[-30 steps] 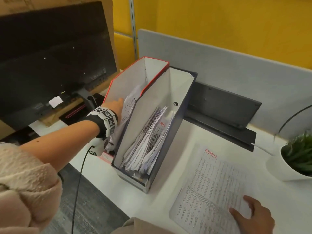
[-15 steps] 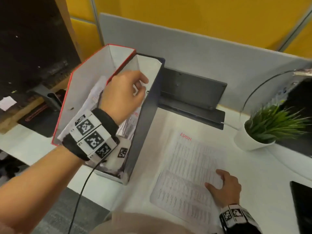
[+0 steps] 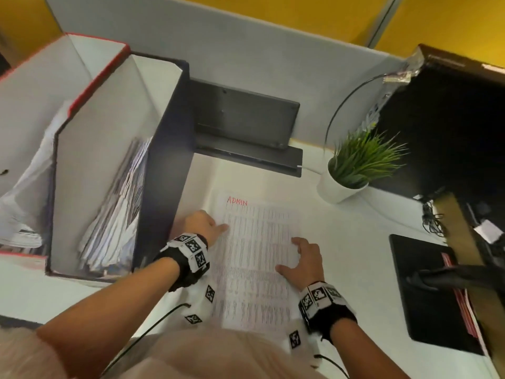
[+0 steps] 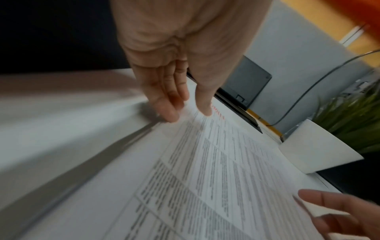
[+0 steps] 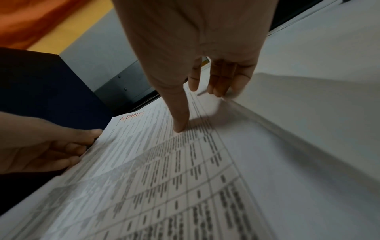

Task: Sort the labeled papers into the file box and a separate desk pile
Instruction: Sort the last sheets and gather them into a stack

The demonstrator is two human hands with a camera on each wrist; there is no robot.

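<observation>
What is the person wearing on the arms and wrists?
Each wrist carries a black band with white square tags printed with black coded patterns: left wrist band, right wrist band. A thin black cable hangs from the left one. The forearms are bare; a fuzzy beige sleeve shows at the left shoulder.

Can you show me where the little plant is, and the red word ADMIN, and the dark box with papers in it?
plant [image 3: 363, 157], head view, on its green leaves.
ADMIN label [image 3: 237, 201], head view, on the red letters.
dark file box [image 3: 166, 170], head view, on its dark outer side wall.

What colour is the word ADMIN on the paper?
Red, handwritten atop the white printed paper; the word shows best in the head view.
</observation>
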